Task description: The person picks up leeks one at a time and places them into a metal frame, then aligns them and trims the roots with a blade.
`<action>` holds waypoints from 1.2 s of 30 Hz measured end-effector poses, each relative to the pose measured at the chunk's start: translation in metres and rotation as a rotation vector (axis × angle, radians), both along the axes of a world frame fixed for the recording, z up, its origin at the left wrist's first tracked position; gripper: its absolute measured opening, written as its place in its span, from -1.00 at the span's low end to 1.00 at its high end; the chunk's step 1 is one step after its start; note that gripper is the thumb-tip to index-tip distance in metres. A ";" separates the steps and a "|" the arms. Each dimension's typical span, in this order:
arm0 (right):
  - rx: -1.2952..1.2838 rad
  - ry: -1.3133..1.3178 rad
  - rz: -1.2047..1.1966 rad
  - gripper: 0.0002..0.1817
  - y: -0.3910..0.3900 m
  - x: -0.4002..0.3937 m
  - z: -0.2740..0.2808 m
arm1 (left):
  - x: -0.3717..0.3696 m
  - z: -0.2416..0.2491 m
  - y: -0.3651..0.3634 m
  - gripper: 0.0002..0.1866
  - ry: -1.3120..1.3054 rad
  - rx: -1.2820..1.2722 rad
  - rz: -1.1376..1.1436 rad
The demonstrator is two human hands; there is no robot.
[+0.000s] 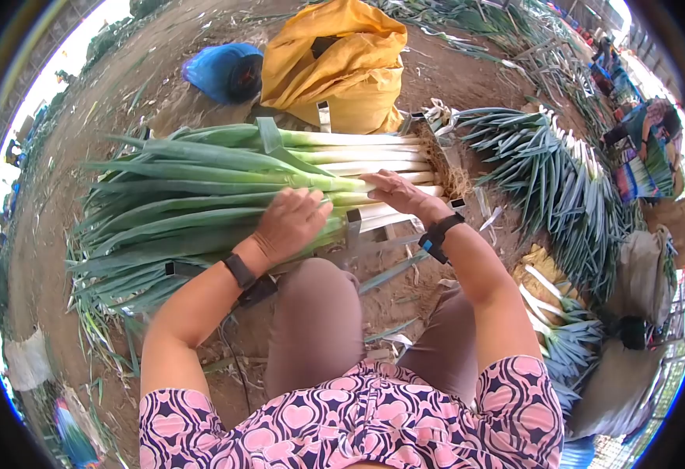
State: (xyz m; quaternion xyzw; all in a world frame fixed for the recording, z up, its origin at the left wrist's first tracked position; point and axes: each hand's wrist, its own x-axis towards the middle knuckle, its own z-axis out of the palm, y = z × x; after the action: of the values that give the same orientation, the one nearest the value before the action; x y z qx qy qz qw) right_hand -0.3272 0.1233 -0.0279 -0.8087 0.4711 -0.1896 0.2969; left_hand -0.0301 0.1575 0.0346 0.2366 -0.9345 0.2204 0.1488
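Observation:
A thick pile of leeks (202, 187) lies sideways before me, green leaves to the left and white stems to the right. It rests in a low metal frame (353, 227) with upright posts. My left hand (294, 221) bends its fingers over a leek at the near side of the pile, where green turns pale. Farther right, my right hand (405, 195) lies across the white stems, fingers together and thumb below, around the leek's white part. The undersides of both hands are hidden. A flat green leaf (270, 141) folds over the far stems. Roots (450, 160) bunch at the right end.
Beyond the pile stand a yellow sack (334, 74) and a blue bag (225, 72). More leeks (545, 176) lie in a row at right, with a smaller heap (561, 328) nearer. Another person (651, 137) is at far right. My knee (315, 324) is close to the frame.

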 end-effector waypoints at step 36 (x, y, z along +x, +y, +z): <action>-0.224 0.165 -0.277 -0.61 0.026 0.017 -0.038 | 0.013 0.031 -0.050 -0.59 -0.350 0.449 0.209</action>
State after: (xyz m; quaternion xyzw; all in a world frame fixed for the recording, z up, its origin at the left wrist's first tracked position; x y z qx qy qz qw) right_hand -0.3105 0.1497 -0.0657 -0.7767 0.5767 -0.2131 0.1367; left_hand -0.0166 0.1074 0.0658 0.3166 -0.9420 0.0598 -0.0940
